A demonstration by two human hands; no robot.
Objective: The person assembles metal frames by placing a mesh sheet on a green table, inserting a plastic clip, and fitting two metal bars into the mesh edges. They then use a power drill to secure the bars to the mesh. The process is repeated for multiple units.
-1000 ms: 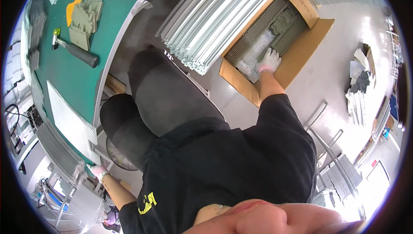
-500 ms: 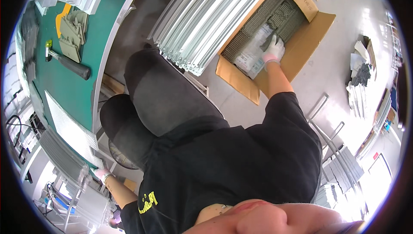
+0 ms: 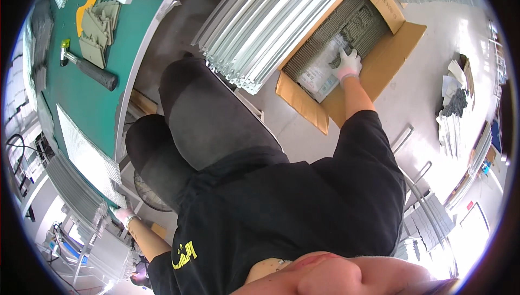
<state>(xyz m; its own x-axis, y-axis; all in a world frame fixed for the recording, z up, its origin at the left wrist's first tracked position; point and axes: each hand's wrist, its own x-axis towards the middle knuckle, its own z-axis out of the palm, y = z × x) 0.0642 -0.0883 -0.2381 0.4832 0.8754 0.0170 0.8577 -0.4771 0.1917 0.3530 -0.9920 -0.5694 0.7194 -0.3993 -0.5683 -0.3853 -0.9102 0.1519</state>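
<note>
My right hand (image 3: 348, 66), in a white glove with a pink cuff, is down in an open cardboard box (image 3: 401, 51) at the upper right. The fingers are bent over a dark grey piece whose kind I cannot make out. Beneath lie packed rows of small grey metal parts (image 3: 323, 37) and a clear plastic bag (image 3: 317, 78) with printing on it. My left hand (image 3: 124, 215), gloved alike, is at the lower left by the near corner of a white mesh-like panel (image 3: 89, 146) on the green table (image 3: 122, 56); its fingers are too small to read.
Long whitish metal profiles (image 3: 271, 18) are stacked left of the box. On the table lie a hammer (image 3: 92, 70), grey-beige flat pieces (image 3: 100, 32) and a yellow tool (image 3: 85, 10). A fan (image 3: 149, 192) stands under the table. Metal rails (image 3: 414, 178) stand at the right.
My right hand has shifted slightly within the box, its fingers now over the plastic bag. My left hand has moved slightly left along the table's edge. The view has shifted a little.
</note>
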